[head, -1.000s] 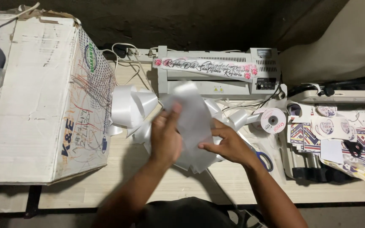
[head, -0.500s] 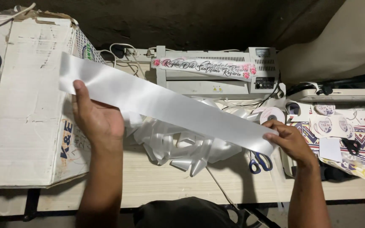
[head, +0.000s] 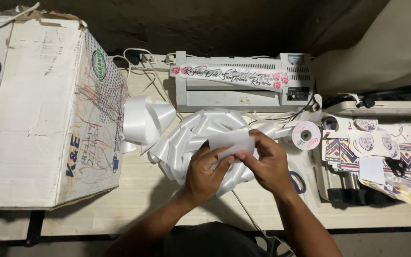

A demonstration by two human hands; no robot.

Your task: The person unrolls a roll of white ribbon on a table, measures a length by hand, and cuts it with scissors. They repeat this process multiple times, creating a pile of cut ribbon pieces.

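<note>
Scissors (head: 298, 182) largely concealed behind the right hand (head: 268, 163); only blue handle loops show. Lower end of the white ribbon (head: 231, 141) is lost among the loose coils on the wooden table (head: 134, 195), so its full length cannot be traced. Both forearms rise from the bottom edge and meet at centre. Left hand (head: 204, 172) closed, thumb and fingers pinching the folded ribbon end; right hand likewise closed on it from the other side, in front of the grey laminator (head: 241, 85)

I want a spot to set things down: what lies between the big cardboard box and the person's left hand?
In the head view, loose loops of white ribbon lie between the cardboard box and the left hand.
</note>
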